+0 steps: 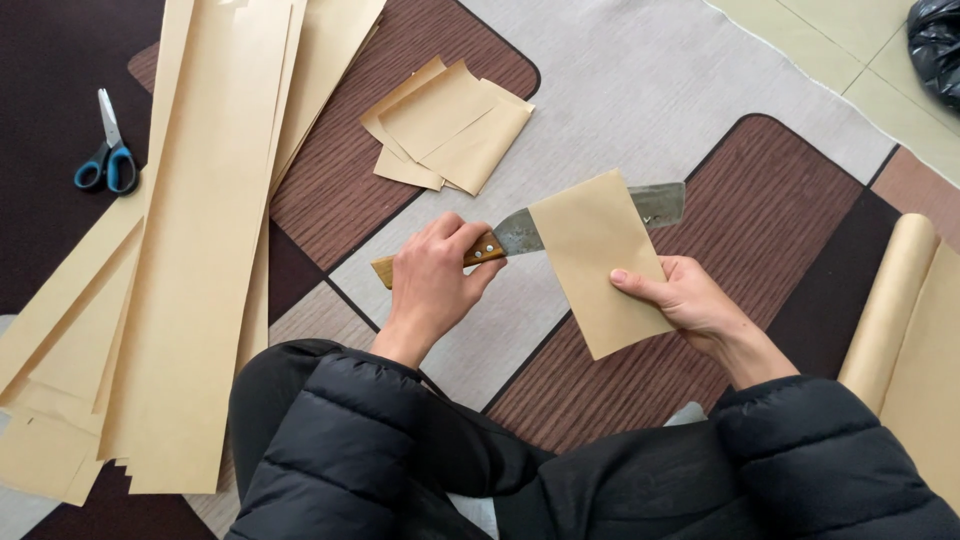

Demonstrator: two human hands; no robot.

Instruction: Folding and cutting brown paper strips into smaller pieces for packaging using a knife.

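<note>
Left hand [432, 272]: fingers clenched around the wooden handle of a broad, worn metal knife [520, 232] — blade pointing right, running inside the paper's fold.
Right hand [682, 295]: thumb and fingers grasping a folded rectangle of tan kraft paper [600, 260], held above the carpet.
Nearby: small cut tan sheets [448, 125]; long tan paper strips [205, 240]; blue-handled scissors [108, 155]; a paper roll [890, 300] — all on a patterned brown-and-grey carpet [640, 90].

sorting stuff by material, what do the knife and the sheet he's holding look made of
Knife: handle looks like varnished wood, orange-brown with pale rivets, gripped in the left hand; blade looks like dull grey metal, mottled, perhaps worn. Folded sheet in the right hand: matte tan, probably kraft paper, with a sharp crease.
</note>
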